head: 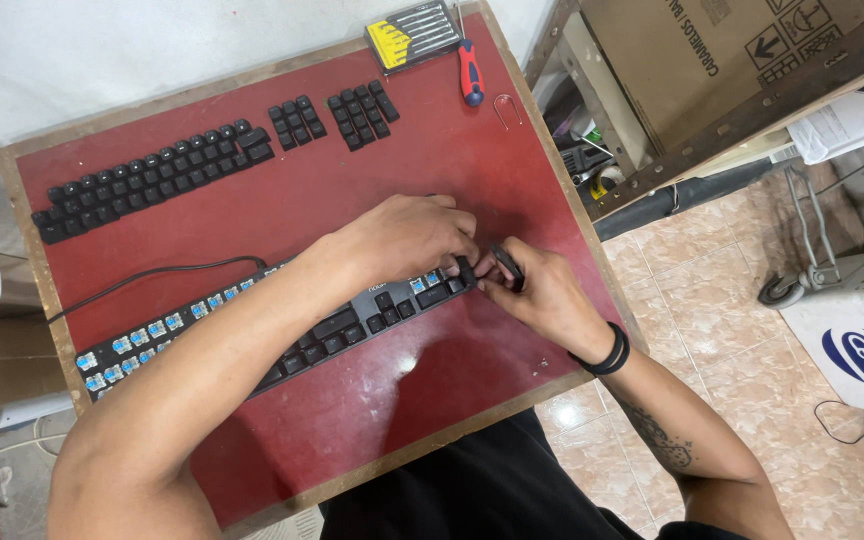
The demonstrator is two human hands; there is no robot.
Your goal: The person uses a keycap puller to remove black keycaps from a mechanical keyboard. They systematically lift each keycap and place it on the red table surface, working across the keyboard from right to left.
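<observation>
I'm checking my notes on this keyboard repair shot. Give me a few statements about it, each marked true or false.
1. Both hands, the left hand and the right hand, meet at the right end of the keyboard. True.
2. Removed keycaps lie in rows on the red table. True.
3. Every key is in place on the keyboard. False: blue switches show bare.
4. The red-handled screwdriver is in the left hand. False: it lies at the table's far edge.
</observation>
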